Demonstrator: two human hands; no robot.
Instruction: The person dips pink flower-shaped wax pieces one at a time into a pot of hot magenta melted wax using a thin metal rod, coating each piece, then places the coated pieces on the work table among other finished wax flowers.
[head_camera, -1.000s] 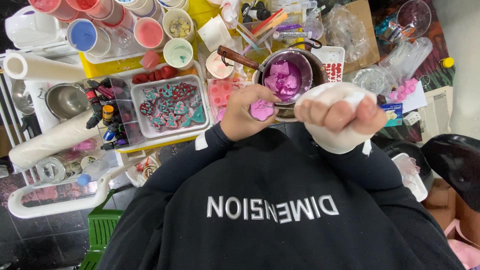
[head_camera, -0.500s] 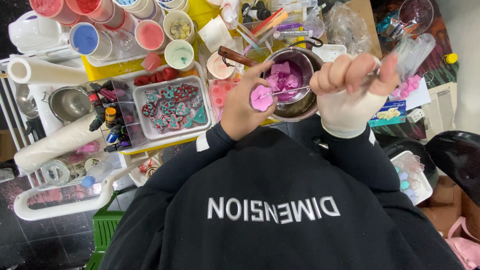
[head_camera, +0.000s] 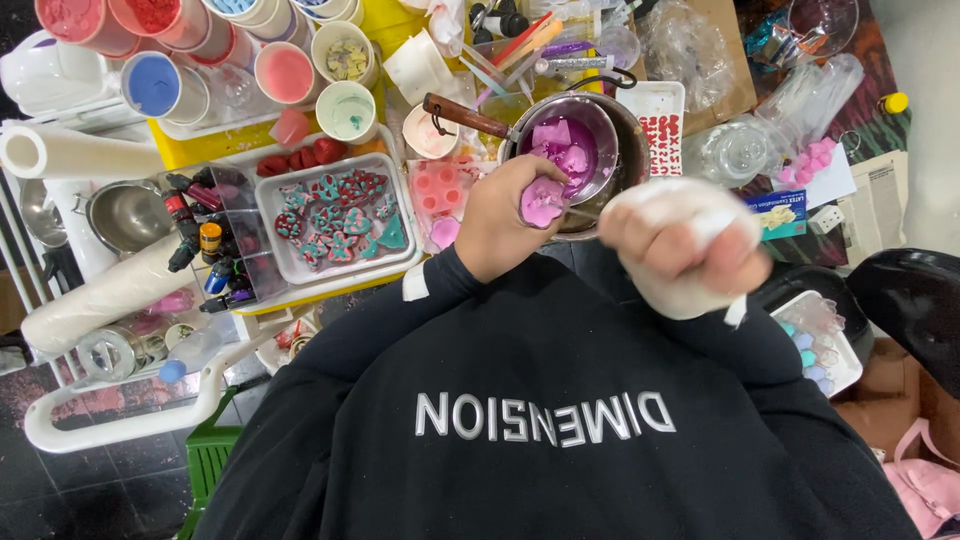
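Observation:
My left hand (head_camera: 500, 225) grips a flat pink moulded piece (head_camera: 543, 203) just at the near rim of a metal saucepan (head_camera: 610, 125). The pan has a wooden handle and holds several pink chunks (head_camera: 565, 150). My right hand (head_camera: 680, 245) is closed in a fist around a white cloth (head_camera: 690, 295) that wraps most of it. It hovers to the right of the pan, above my black sleeve.
A white tray (head_camera: 400, 262) of red and teal moulded shapes lies left of the pan, beside a pink mould (head_camera: 440, 188). Cups of coloured material (head_camera: 285, 72) crowd the far left. Small bottles (head_camera: 205, 245), paper rolls (head_camera: 70, 152) and a steel bowl (head_camera: 125, 215) sit left.
My right hand dropped from above the pan and closed into a fist around the white cloth. The left hand stayed at the pan's rim with the pink piece.

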